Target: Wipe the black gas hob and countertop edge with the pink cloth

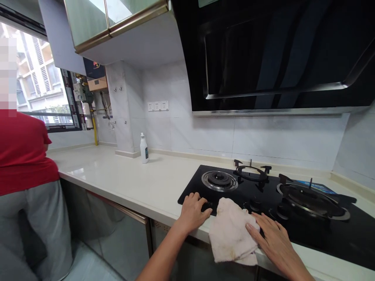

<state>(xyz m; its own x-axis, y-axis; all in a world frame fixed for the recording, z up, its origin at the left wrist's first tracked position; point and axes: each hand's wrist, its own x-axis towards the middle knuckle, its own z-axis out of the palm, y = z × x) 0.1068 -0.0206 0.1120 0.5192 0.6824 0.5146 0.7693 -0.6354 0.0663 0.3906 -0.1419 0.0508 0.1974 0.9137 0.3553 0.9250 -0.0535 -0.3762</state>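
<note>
My left hand (193, 212) rests on the front left corner of the black gas cooktop (199, 183), fingers spread and holding nothing. A pale pink cloth (231, 234) with brownish stains lies over the cooktop's front edge and hangs down past the counter edge. My right hand (274, 240) has hold of the cloth at its right side, thumb across it and fingers extended. Behind the left hand is a bare burner (220, 179). A black pan support (252, 171) stands at the back, and another burner (313, 199) lies to the right.
A white spray-type bottle (144, 149) stands on the pale countertop (117, 168) near the wall. The black range hood (275, 58) overhangs the cooktop. At the far left a person in a red shirt (23, 152) stands by the window. Wall cabinets (117, 19) hang above.
</note>
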